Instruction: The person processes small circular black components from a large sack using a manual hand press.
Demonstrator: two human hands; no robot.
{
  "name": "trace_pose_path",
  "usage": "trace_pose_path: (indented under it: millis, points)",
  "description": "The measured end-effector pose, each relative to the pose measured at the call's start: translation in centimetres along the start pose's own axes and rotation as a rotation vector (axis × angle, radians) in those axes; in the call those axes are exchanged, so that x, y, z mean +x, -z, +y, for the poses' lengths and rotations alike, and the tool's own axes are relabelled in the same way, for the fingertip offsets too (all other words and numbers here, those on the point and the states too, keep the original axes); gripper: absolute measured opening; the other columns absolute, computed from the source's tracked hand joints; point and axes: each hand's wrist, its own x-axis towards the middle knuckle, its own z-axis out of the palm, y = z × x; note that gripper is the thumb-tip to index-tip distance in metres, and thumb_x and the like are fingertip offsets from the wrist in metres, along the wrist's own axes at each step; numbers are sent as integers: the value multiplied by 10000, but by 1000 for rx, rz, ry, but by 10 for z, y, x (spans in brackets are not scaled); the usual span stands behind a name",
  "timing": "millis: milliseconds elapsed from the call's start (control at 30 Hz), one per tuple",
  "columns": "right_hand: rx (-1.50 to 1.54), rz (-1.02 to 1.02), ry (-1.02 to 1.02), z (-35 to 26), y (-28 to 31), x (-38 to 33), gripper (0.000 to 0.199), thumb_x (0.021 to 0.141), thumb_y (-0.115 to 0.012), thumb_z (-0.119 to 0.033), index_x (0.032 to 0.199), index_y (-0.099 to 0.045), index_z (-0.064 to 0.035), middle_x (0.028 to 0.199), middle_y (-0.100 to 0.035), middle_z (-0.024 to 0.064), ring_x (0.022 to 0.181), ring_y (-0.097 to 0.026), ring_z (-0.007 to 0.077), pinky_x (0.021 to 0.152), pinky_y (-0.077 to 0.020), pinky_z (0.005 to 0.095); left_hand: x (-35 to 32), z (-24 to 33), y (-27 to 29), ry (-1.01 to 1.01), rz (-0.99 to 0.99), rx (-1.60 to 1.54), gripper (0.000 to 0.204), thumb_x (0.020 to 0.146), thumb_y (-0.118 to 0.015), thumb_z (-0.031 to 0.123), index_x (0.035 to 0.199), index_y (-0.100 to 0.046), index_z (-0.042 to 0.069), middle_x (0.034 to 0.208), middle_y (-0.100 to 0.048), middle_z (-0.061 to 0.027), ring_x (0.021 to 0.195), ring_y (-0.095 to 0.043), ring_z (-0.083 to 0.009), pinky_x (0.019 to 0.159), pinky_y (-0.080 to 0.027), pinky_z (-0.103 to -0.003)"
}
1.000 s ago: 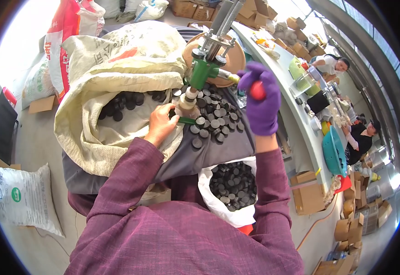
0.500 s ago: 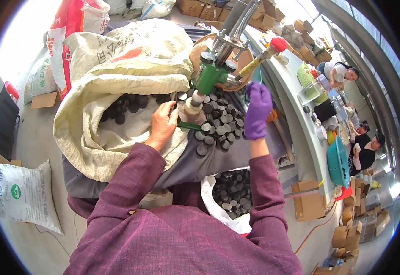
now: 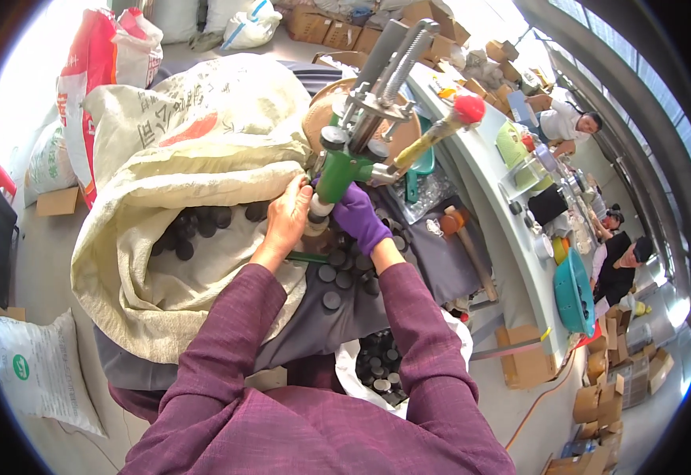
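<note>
Press (image 3: 337, 176) of green-painted metal stands tilted in view at the middle of the cloth-covered tabletop (image 3: 432, 273). Its body is a stubby block with a bright threaded rod and a coil spring rising above; a lever (image 3: 418, 156) wrapped in yellowish material slants up to the right, ending in a red knob (image 3: 469, 110). Below the body sits a pale, round collar (image 3: 317, 210).

Both hands are close around that lower part. The bare left hand (image 3: 286, 220) has its fingers bunched at the collar's left side; whether they pinch anything cannot be told. The right hand (image 3: 357, 218), in a purple glove, reaches in from the right, its fingertips hidden by the press, so its grip cannot be told.

Black discs (image 3: 326, 273), short and matt with greyish flat faces, lie loose under and beside the glove, beside a green strip (image 3: 307, 256). More lie inside the pale sack (image 3: 116, 269), whose thick folded mouth crowds the left forearm.

Rightward, grey cloth lies open between the discs and a mallet (image 3: 452, 220) near the edge. The near edge drops toward a white bag (image 3: 347, 370) holding further discs.
</note>
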Motion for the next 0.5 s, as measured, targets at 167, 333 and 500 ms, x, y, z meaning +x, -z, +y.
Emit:
trace_pose_path:
  millis: [167, 333, 500]
  points:
    - [165, -53, -135, -6, 5, 7, 219, 857, -589, -60, 1060, -672, -44, 1043, -677, 152, 981, -629, 316, 874, -484, 359, 10, -3, 4, 22, -131, -33, 631, 1007, -406, 512, 1420, -434, 35, 1290, -578, -264, 1239, -544, -380, 1030, -414, -395]
    - [-165, 9, 19, -27, 17, -4, 225, 829, -663, -109, 1047, -679, -56, 1019, -688, 142, 964, -639, 316, 872, -501, 374, 12, -15, 6, -38, -182, -64, 544, 1003, -445, 395, 1427, -443, 54, 1337, -553, -256, 1277, -512, -369, 1057, -390, -388]
    - [-327, -17, -209, -24, 35, -24, 250, 807, -681, -112, 1051, -685, -54, 1062, -686, 148, 974, -648, 311, 866, -517, 363, 17, -8, 1, 79, -281, -410, 506, 965, -489, 223, 1425, -440, 15, 1374, -545, -204, 1286, -511, -279, 1074, -373, -354]
